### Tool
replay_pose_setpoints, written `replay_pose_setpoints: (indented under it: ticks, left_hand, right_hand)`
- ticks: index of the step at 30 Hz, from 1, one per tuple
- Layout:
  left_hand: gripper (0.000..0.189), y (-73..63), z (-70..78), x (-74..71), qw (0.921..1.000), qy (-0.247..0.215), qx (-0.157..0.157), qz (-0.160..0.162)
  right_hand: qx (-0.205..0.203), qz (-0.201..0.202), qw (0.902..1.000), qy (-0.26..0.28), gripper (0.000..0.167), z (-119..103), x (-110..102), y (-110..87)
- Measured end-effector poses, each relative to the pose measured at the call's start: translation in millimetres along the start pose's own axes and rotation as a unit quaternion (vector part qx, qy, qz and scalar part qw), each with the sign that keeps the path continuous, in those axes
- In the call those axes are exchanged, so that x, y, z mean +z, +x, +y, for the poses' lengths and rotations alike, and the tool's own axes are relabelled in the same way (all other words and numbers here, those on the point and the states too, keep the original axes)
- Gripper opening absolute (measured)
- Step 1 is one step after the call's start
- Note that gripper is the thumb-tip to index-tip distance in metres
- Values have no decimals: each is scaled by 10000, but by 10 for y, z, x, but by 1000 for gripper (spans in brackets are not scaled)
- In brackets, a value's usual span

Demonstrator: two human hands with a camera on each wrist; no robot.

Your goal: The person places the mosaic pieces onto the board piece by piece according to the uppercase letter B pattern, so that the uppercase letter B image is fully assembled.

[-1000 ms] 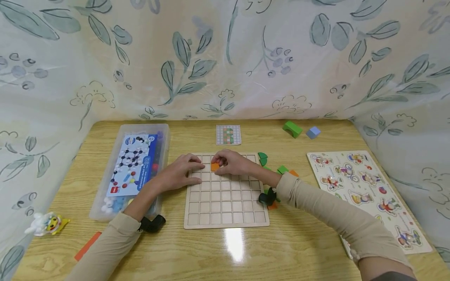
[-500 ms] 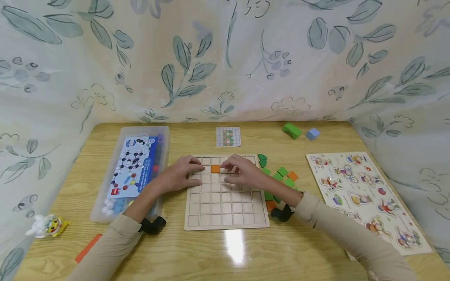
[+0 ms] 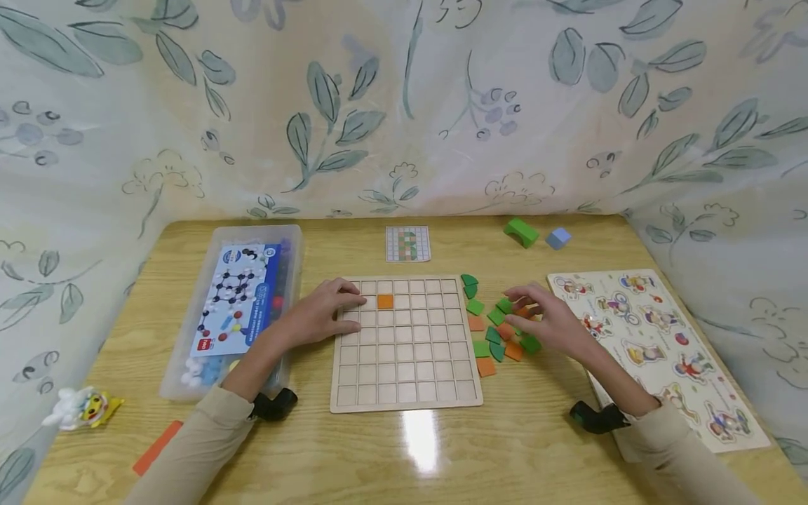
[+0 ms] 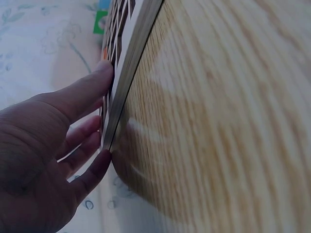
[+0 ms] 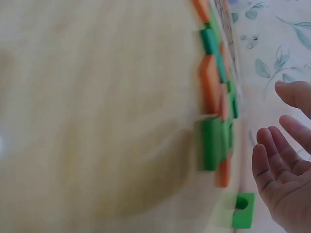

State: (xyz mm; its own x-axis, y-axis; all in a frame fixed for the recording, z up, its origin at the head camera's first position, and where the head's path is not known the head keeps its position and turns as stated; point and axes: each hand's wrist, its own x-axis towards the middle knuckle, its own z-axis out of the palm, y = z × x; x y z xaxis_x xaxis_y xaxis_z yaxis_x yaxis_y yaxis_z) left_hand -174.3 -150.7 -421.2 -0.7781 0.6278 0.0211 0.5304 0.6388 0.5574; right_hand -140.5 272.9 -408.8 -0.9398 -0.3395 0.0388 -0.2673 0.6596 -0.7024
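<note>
Cloth [image 3: 435, 168]: leaf-printed, hung behind and beside the wooden bench [image 3: 517, 449].
Grid board [image 3: 398, 372]: flat on the bench; clock places run from its middle.
Orange block [image 3: 385, 301]: in a cell at eleven o'clock, second row from the far edge.
Left hand [image 3: 323, 311]: between nine and ten o'clock, thumb and fingers spread, touching the board's edge.
Right hand [image 3: 554, 322]: near three o'clock, fingers parted over the loose blocks [image 3: 504, 332], none visibly gripped.
Pattern card [image 3: 407, 244]: twelve o'clock, past the board.
Change: the right hand has moved from beside the orange block to the loose blocks; the left hand stays put.
Meaning: one block seems placed; the orange and green others lie off the board.
</note>
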Motion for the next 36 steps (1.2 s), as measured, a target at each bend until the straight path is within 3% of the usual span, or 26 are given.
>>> replay_pose_setpoints:
  ticks: [8,18,27,36]
  left_hand:
    - [47,-13,19,-14,10000,30,-25,17]
    - [48,-1,-9,25,10000,26,37,15]
    - [48,4,18,6,10000,67,23,28]
    - [49,6,19,-3,9999,85,-99,-26]
  right_hand:
    - [-56,-88,9997,-214,42,117,-5,-142]
    - [447,-138,9989,91,43,241,-90,-80]
    - [552,-102,9982,214,44,339,-118,-10]
    - [433,-185,9985,274,41,293,-94,46]
